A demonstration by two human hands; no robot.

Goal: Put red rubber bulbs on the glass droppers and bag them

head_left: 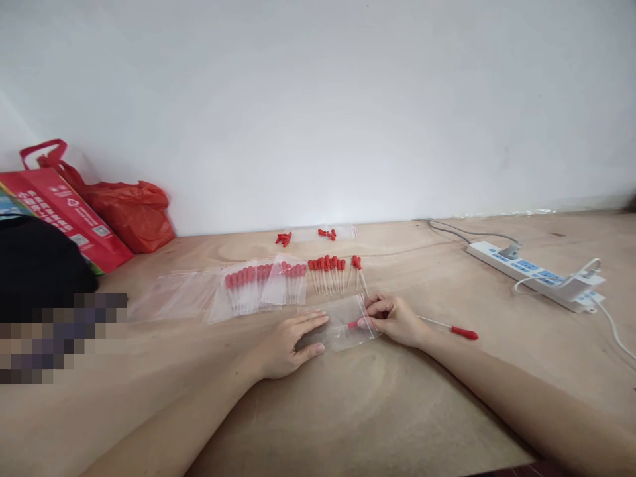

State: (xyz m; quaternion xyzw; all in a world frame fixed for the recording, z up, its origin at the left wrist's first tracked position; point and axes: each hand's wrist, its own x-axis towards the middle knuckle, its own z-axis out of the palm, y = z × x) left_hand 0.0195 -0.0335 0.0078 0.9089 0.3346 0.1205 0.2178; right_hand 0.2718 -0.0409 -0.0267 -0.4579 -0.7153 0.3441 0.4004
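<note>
A clear zip-lock bag (342, 339) lies flat on the wooden table between my hands, its red-lined mouth toward the right. Inside it is a dropper (352, 324) with a red rubber bulb; its thin tube points left. My left hand (293, 341) rests on the bag's closed end, fingers stretched and thumb apart. At the bag's mouth, my right hand (395, 319) pinches the dropper's bulb end with closed fingertips. Another dropper (464, 332) lies by my right wrist, which hides part of its tube. Just beyond my hands is a row of droppers (326, 265).
Bags holding droppers (243, 278) and flat clear bags (183, 295) overlap on the left. Loose red bulbs (283, 238) lie near the wall. A white power strip (531, 271) with cords stands right. Red bags (124, 212) and a black item (44, 265) occupy the far left.
</note>
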